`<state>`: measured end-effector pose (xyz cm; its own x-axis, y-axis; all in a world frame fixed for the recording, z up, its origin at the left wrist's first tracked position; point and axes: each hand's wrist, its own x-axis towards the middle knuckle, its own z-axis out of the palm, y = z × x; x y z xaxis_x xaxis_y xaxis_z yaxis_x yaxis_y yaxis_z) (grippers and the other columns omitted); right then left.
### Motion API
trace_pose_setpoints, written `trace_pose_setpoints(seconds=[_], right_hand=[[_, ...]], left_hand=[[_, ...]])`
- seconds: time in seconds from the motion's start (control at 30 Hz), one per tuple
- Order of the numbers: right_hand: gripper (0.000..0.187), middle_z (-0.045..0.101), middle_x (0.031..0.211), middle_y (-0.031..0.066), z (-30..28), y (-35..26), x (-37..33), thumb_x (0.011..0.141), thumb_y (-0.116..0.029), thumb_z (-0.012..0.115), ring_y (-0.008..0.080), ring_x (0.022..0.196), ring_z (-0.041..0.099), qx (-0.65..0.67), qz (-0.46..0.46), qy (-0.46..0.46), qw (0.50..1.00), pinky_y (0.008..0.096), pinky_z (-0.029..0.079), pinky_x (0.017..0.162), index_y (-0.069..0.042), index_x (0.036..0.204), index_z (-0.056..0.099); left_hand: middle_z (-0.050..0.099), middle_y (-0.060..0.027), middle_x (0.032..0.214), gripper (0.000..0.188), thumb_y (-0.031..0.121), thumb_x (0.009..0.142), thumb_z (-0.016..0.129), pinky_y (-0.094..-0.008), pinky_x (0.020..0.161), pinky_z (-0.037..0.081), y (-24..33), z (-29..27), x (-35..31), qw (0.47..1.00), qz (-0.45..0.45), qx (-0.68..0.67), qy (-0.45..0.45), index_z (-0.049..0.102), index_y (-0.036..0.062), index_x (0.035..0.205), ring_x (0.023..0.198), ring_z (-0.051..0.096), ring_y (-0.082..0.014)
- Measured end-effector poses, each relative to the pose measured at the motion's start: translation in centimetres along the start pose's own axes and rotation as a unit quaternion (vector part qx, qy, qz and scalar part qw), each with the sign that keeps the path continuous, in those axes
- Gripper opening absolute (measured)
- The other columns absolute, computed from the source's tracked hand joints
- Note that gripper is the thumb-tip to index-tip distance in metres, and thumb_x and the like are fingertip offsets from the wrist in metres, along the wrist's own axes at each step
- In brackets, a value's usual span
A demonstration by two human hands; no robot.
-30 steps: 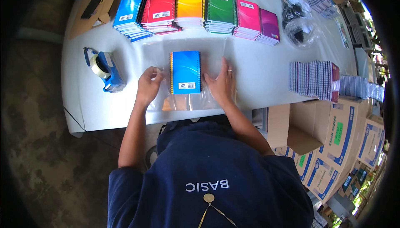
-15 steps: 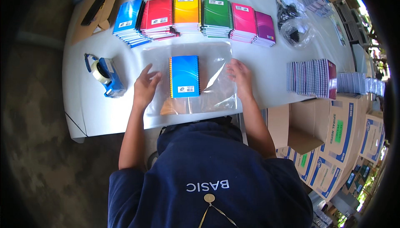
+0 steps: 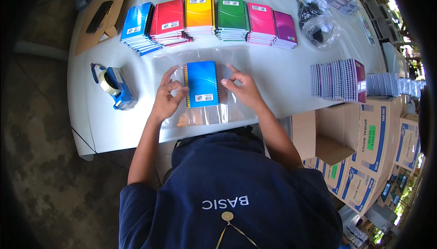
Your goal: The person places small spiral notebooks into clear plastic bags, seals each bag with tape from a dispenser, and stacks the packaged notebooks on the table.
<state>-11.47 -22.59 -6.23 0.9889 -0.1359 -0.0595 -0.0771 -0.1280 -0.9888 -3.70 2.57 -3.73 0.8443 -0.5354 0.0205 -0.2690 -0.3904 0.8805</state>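
Observation:
A blue spiral notebook point(image 3: 202, 83) lies near the middle of a clear plastic sheet point(image 3: 195, 119), with a white label at its lower edge. Yellow-orange edges show along its left side, so more than one notebook may be stacked there. My left hand point(image 3: 169, 98) is beside that left side, index finger stretched out and thumb close to the spiral. On the opposite side, my right hand point(image 3: 245, 90) hovers by the right edge, thumb pointing at the notebook and index finger extended away. Both hands have their fingers apart. Whether fingertips touch the plastic is unclear.
Stacked notebooks in blue point(image 3: 136, 23), red point(image 3: 167, 17), yellow point(image 3: 199, 12), green point(image 3: 232, 14), pink point(image 3: 261, 19) and purple point(image 3: 285, 26) line the back. A tape dispenser point(image 3: 116, 87) stands left, a notebook row point(image 3: 334, 80) right. An open carton point(image 3: 334, 133) sits beside the table.
Both hands have moved inward, from the outer parts of the plastic sheet to close beside the blue notebook. The sheet's creases look different. The notebook has stayed in place.

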Motion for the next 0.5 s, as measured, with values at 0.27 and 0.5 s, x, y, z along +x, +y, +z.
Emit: trace_pose_setpoints(seconds=[0.27, 0.5], right_hand=[[0.022, 0.016, 0.15, 0.0228, 6.5, 2.5, 0.3, 0.088, -0.014, 0.056, 0.0317, 0.141, 0.012, 0.166, -0.053, 0.049, 0.984, 0.0382, 0.019, 0.109, 0.0, 0.075, 0.047], [0.021, 0.048, 0.122, 0.0275, 7.5, 3.1, -0.2, 0.09, -0.015, 0.052, 0.0433, 0.14, 0.008, 0.022, -0.108, 0.026, 0.994, 0.046, 0.014, 0.109, -0.001, 0.076, 0.046]], left_hand=[[0.022, -0.0207, 0.15, 0.017, 0.013, 0.085, 0.061, -0.0499, 0.111, 0.011, -0.1, 3.5, 0.6, 0.997, 0.019, -0.073, 0.021, 0.052, 0.0063, 0.072, 0.142, 0.009, -0.0365], [0.016, -0.0249, 0.15, 0.014, 0.016, 0.087, 0.051, -0.0602, 0.108, 0.005, -0.1, 7.1, 0.1, 0.979, 0.052, 0.198, -0.007, 0.049, 0.0036, 0.095, 0.141, 0.009, -0.0392]])
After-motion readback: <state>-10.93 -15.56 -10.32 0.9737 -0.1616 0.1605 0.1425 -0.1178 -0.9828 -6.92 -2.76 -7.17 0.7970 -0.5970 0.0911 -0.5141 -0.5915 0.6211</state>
